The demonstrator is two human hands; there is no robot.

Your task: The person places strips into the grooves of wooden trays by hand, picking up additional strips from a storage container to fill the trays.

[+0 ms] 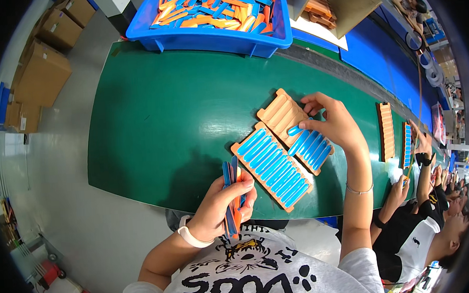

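Note:
My left hand (216, 207) is closed around an upright bundle of flat blue and orange strips (227, 177) with rounded ends, near the table's front edge. My right hand (335, 121) pinches one blue strip (294, 130) over a grooved orange-tan tray (281, 112). That strip is tilted across the grooves, its one end under my thumb. Blue strips lie side by side in the tray's nearer grooves; the farther grooves show bare. Just to the left and nearer, a second grooved tray (236, 147) holds a row of blue strips along its length.
A blue bin (208, 40) heaped with blue and orange strips stands at the back of the green table (153, 108). Rightward are a grooved tray (386, 130), a blue-filled tray (407, 145) and a co-worker's hands (399, 191). Cardboard boxes (42, 71) stand at left.

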